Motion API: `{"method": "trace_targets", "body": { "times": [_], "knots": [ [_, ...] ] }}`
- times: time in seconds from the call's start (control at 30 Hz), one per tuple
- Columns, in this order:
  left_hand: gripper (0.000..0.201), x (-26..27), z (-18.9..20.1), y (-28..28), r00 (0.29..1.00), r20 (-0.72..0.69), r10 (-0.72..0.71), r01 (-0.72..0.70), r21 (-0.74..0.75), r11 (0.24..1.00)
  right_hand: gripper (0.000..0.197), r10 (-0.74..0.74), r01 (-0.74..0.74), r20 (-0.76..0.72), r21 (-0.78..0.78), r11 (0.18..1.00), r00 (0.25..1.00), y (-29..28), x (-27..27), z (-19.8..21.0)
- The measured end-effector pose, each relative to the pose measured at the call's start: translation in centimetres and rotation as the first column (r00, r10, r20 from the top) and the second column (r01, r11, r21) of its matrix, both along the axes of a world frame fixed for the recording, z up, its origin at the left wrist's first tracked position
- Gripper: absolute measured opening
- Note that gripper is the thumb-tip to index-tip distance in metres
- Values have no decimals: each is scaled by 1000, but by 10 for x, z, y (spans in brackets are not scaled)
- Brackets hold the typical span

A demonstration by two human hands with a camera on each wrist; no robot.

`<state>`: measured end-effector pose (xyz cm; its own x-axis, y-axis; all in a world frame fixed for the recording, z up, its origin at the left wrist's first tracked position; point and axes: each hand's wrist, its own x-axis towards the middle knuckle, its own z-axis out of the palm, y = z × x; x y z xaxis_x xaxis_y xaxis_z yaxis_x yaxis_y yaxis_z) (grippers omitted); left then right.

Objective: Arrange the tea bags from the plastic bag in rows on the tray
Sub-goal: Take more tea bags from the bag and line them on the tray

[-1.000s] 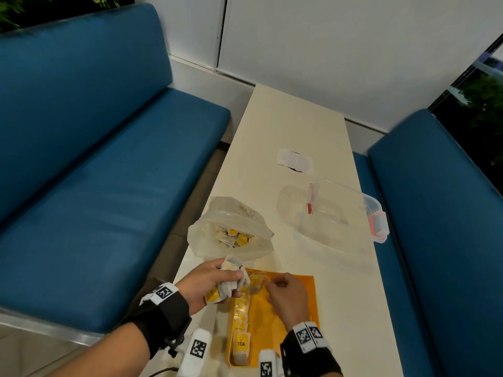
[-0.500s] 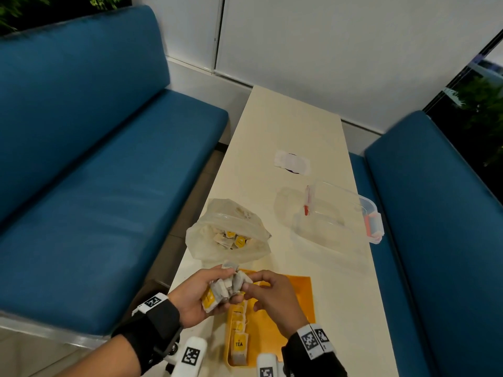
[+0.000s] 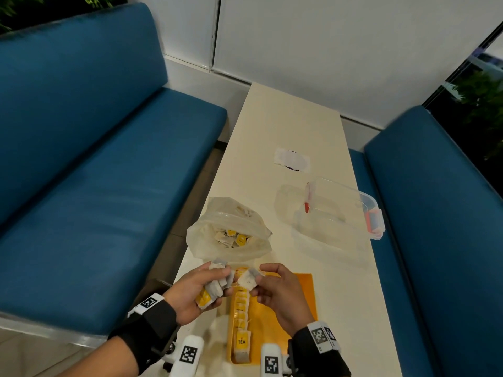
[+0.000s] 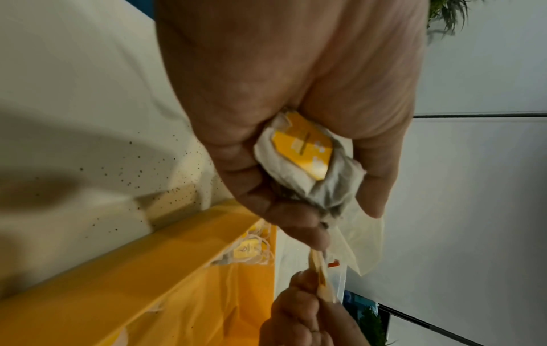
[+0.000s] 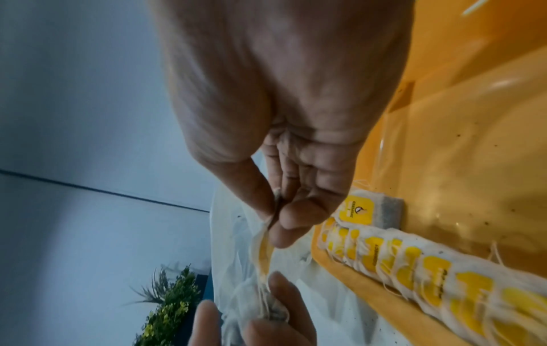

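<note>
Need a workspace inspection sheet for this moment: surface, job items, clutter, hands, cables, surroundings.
Surface: cream table, dark specks near the tray.
Job's things: orange tray with one row of tea bags along its left side; plastic bag behind it, open, more bags inside.
Clutter: clear plastic box with red clips; white paper.
Hands: left hand grips a bundle of tea bags; right hand pinches a single tea bag beside the bundle.
Cables: nothing seen.
Surroundings: blue benches both sides, white wall, plants.
</note>
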<state>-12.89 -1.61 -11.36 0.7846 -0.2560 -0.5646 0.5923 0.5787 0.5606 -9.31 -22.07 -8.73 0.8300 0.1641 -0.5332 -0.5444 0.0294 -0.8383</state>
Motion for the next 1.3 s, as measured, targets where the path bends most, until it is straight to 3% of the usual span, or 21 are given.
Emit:
{"method": "trace_targets", "body": {
  "times": [0.1, 0.17, 0.3, 0.4, 0.53, 0.63, 0.7, 0.8, 0.9, 1.0, 1.17, 1.3],
  "knots": [
    [31, -1, 2, 1, 998, 53, 27, -29, 35, 999, 35, -18, 24, -127, 48, 999, 992, -4, 0, -1],
    [25, -2, 6, 0, 992, 128, 18, -38, 160, 986, 36, -21, 43, -227, 92, 995, 974, -7, 1, -3],
    [33, -1, 4, -2, 962, 249, -111, 4, 395, 918, 29, 11, 69, -380, 196, 978, 925, -11, 5, -9],
    [35, 1, 3, -11, 931, 301, -207, 53, 449, 892, 25, 46, 78, -448, 255, 964, 893, -10, 6, -11],
    [17, 5, 3, -17, 912, 340, -229, 27, 508, 861, 18, 75, 68, -485, 272, 960, 871, -5, 3, -10],
    [15, 8, 0, -16, 932, 299, -206, 8, 549, 835, 13, 75, 25, -443, 216, 976, 894, -2, 0, -5],
    [18, 10, -2, -14, 943, 263, -203, 18, 569, 822, 11, 69, -48, -336, 72, 996, 939, -2, 0, -1],
    [21, 14, 0, -12, 947, 233, -220, 49, 571, 819, 31, 115, -95, 34, -366, 926, 993, -10, 1, 2],
    [17, 18, 5, -12, 940, 226, -258, 75, 599, 797, 32, 309, -143, 302, -466, 873, 902, -12, 0, 4],
    [16, 20, 11, -17, 932, 227, -283, 112, 561, 820, 11, 385, -182, 349, -493, 851, 854, -8, 0, 3],
    [17, 20, 7, -15, 969, 176, -174, 63, 506, 860, 3, 216, -100, 294, -364, 926, 931, -21, 11, -7],
    [18, 15, -7, -6, 977, 124, -171, 86, 507, 857, 3, 225, -144, 152, -416, 898, 962, -39, 18, -27]
  ]
}}
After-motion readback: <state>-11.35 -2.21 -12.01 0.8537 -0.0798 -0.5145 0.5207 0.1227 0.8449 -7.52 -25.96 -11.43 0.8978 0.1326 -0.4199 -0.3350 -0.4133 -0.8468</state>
